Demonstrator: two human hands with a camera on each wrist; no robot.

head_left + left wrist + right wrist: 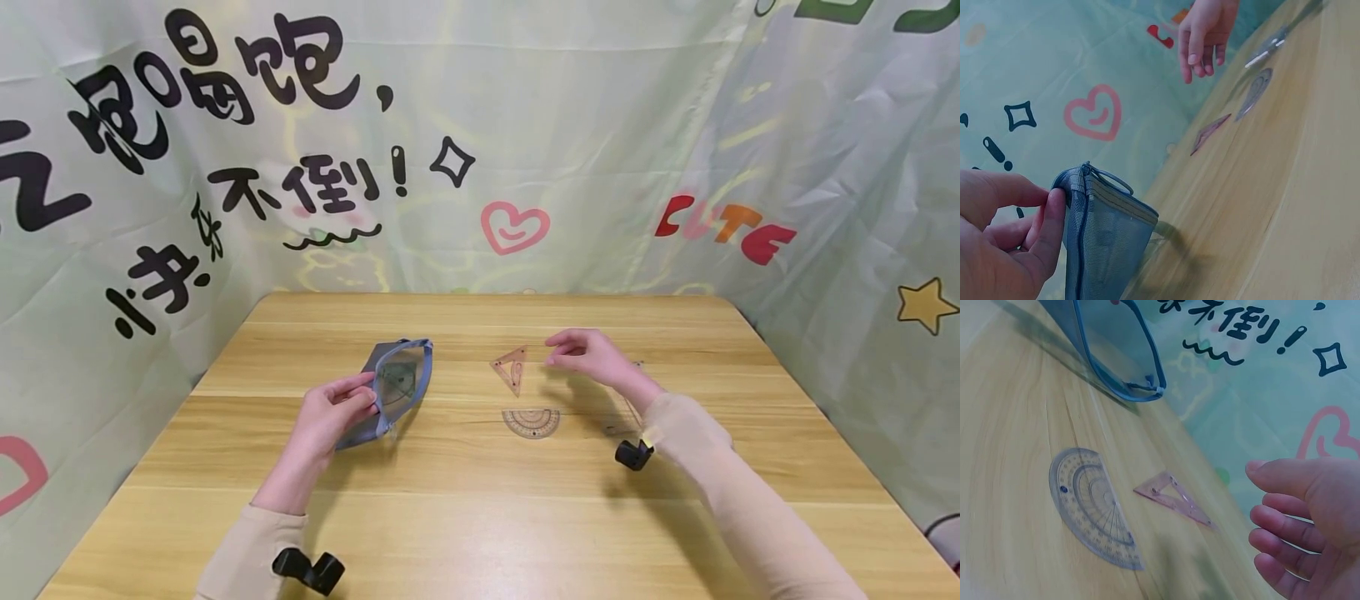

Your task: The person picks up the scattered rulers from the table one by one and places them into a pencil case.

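My left hand pinches the edge of a blue zippered mesh pouch, its thumb and fingers on the rim. The pouch mouth gapes toward the right, and a dark patch shows within it, too unclear to name. To the right, my right hand hovers over the table with loosely bent fingers and holds nothing. Just left of it lies a small pink set square. A clear protractor rests flat nearer to me. Partly hidden beneath the right forearm is a clear, thin-edged piece whose kind I cannot tell.
The wooden table reaches back to a pale printed cloth that hangs behind and at both sides. A small black device sits at the left wrist, another black device at the right.
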